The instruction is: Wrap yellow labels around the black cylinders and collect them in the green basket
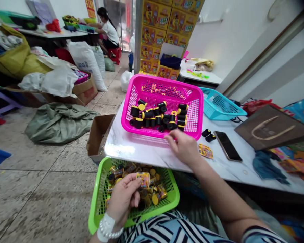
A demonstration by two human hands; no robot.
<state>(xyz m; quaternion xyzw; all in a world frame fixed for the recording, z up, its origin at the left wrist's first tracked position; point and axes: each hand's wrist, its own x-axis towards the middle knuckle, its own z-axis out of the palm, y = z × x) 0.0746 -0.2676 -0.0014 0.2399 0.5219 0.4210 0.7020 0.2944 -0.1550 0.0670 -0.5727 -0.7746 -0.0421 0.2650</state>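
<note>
Marble-topped table [131,145] is standing ahead of you, with your right hand [182,147] curling half-closed at the front rim of a pink plastic basket [162,89] of black-and-yellow spools [152,116]; whether it is pinching anything, you cannot tell. Your left hand [123,199] is gripping a yellow labelled canister [144,180] above a green plastic basket [97,202].

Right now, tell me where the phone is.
In the head view, the phone lies on the marble table, right of the pink basket, between two black caps and the brown bag.
</note>
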